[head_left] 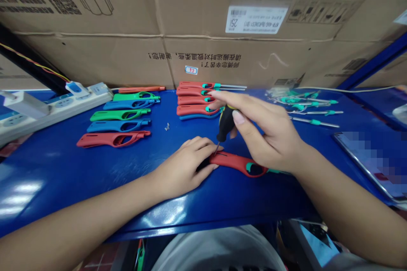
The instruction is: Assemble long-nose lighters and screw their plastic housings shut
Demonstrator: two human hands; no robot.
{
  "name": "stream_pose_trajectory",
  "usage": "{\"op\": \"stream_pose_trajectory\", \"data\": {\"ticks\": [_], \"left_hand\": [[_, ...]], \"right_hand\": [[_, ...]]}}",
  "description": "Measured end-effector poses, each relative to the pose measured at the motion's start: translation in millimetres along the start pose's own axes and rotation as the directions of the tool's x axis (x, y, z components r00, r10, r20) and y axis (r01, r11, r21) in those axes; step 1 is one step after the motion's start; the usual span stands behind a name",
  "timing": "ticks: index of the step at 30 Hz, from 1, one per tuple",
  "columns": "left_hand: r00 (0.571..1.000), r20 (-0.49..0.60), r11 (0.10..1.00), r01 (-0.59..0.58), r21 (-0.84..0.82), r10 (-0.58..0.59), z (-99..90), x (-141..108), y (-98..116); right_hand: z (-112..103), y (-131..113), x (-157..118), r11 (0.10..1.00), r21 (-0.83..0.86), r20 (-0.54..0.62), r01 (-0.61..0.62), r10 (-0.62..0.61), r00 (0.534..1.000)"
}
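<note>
My right hand (270, 131) is wrapped round the black handle of a screwdriver (226, 123), its thin shaft pointing down. The tip meets the left end of a red gas lighter (233, 161) lying on the blue table. Fingers and thumb of my left hand (187, 163) close on that same end and steady it. A green trigger shows in the lighter's opening; my right wrist partly covers its nozzle end. Just beyond lies a stack of red lighters (193, 110), with a blue one at the near side. Loose screws (167, 126) sit left of the stack.
Several red, blue and green lighter casings (119, 126) lie in a row at left, beside a white power strip (63, 105). Metal nozzle rods with green parts (313, 103) are heaped at right. A tablet-like device (365, 165) lies near the right edge. Cardboard (197, 17) stands behind.
</note>
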State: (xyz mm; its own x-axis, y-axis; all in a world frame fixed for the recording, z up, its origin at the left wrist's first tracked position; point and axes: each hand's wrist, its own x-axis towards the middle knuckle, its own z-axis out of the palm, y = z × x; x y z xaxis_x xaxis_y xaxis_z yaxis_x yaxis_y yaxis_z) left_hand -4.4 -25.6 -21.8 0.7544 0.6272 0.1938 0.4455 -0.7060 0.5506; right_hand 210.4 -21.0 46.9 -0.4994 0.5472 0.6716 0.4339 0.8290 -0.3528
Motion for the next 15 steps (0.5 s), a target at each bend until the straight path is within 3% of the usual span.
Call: {"op": "stream_pose_trajectory", "data": {"ticks": [4,9,15], "left_hand": [[1.0,-0.015,1.0,0.003,0.009,-0.003,0.6,1,-1],[0.999,-0.048,1.0,-0.018,0.018,0.019,3.8,0,-3],[0.996,-0.092,1.0,-0.005,0.02,0.007,4.9,0,-3]], "right_hand": [[-2,0,1,0.989,0.129,0.08,-0.068,0.058,0.995],[-1,-3,3,0.997,0.062,0.036,0.048,-0.051,0.998],[14,-7,0,0.999,-0.031,-0.167,-0.017,0.012,0.986]]}}
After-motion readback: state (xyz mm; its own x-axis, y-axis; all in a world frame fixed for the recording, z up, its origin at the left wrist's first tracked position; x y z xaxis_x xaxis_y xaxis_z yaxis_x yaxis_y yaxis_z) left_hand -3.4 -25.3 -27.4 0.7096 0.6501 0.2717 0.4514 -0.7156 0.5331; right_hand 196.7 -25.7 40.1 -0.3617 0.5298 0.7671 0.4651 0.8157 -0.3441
